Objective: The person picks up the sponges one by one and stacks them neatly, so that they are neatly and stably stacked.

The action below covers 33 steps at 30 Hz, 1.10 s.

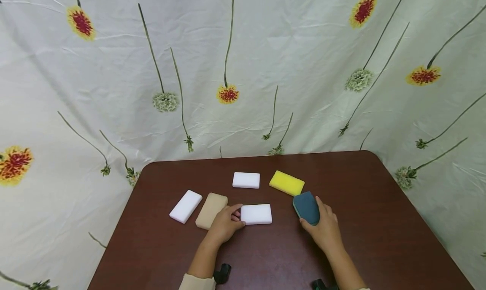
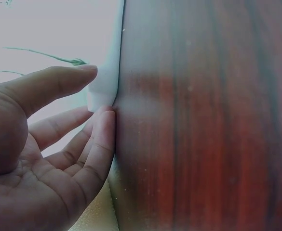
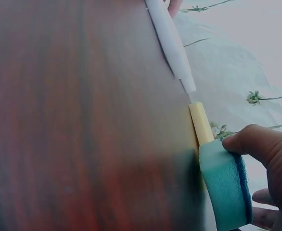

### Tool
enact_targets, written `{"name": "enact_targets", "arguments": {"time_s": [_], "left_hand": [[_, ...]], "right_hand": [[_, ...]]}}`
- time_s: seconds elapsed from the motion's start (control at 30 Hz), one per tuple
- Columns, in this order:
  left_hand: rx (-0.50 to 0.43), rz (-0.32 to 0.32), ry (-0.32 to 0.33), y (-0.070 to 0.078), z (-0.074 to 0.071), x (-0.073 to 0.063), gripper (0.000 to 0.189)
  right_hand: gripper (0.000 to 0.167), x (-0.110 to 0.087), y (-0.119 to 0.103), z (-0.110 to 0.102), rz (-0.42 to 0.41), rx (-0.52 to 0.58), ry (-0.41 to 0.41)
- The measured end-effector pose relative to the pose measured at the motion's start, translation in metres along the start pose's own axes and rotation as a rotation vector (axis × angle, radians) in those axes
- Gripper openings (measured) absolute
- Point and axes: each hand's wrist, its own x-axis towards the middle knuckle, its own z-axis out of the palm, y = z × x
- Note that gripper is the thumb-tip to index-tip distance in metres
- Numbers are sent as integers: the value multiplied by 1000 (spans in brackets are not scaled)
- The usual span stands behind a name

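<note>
In the head view my left hand (image 1: 224, 224) is at the left end of a white sponge block (image 1: 256, 214), thumb and index finger at its two corners. The left wrist view has the thumb (image 2: 73, 82) over this block and the other fingers curled by its end. A tan sponge (image 1: 211, 210) lies just left of that hand. My right hand (image 1: 327, 229) grips a two-layer sponge (image 1: 306, 207), dark blue on one face and teal green (image 3: 222, 187) below, close over the table. The thumb is on one side, fingers on the other.
Beyond the hands, a second white block (image 1: 246, 180) and a yellow sponge (image 1: 287, 182) lie on the brown table (image 1: 265, 260). A third white block (image 1: 185, 206) is at the left. Flowered white cloth (image 1: 265, 49) hangs behind the table.
</note>
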Motion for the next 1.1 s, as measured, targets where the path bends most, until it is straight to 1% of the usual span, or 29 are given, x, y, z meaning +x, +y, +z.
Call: {"name": "enact_targets", "arguments": {"time_s": [0.13,0.37,0.57,0.67,0.83,1.0,1.1], "left_hand": [[-6,6,-1,0,-1,-1,60],[-4,-1,1,0,-1,-1,59],[-5,-7,-1,1,-1,-1,59],[-5,-5,-1,1,-1,-1,59],[-13,-1,-11,0,-1,-1,59],[-21,-2,-15,0,-1,-1,59],[-25,-4,-10,0,-1,-1,60]], "right_hand": [[90,-1,-1,-5,-4,30,-6],[87,-1,-6,-14,5,85,-31],[83,2,-11,-17,-1,119,-37],[82,4,-12,-15,-10,170,-61],[81,9,-11,-8,-38,299,-117],[79,13,-13,0,-82,358,-136],[79,15,-16,3,-91,408,-157]]}}
